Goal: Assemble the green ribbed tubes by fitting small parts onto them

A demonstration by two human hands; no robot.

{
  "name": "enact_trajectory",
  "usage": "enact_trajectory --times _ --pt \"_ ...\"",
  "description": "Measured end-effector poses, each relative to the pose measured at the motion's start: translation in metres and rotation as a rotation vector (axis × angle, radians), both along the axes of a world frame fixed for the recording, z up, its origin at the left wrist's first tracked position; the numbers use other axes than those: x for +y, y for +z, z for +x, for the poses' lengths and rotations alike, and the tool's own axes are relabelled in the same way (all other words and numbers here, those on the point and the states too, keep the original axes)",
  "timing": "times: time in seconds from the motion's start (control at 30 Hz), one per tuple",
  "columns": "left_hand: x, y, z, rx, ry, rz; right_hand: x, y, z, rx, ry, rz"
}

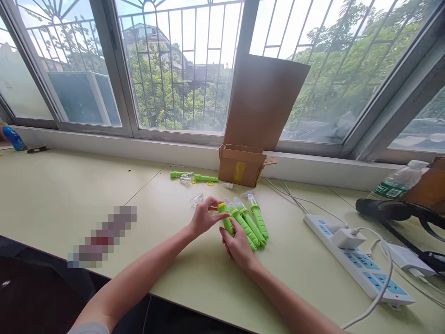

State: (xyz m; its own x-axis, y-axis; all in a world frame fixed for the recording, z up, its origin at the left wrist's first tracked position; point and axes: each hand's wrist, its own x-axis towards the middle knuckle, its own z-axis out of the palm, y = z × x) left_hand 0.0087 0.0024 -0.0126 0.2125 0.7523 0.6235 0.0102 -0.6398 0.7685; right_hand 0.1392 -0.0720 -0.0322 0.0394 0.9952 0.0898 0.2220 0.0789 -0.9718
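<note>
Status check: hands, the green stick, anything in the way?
Right hand grips green stick low. Left hand pinches its yellow cap. Three more sticks lie close alongside; power strip apart.

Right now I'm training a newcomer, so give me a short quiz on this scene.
1. True or false: the cardboard box stands behind the green piece held by the left hand and right hand.
2. The held piece's cap is: A yellow, B red, C blue?
3. Fill in: the power strip lies to the right hand's ___.
Key: 1 true; 2 A; 3 right.
</note>
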Motion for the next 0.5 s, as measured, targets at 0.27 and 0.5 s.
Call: enact_trajectory --times 0.27,0.5 --pt "-0.0016 -0.0059 -0.0005 0.17 0.161 0.137 0.002 0.0003 0.0014 -0.408 -0.154 0.204" --pt "-0.0013 -0.0041 0.0008 0.125 0.094 0.133 0.0037 -0.0018 0.0048 -0.141 -0.043 0.156"
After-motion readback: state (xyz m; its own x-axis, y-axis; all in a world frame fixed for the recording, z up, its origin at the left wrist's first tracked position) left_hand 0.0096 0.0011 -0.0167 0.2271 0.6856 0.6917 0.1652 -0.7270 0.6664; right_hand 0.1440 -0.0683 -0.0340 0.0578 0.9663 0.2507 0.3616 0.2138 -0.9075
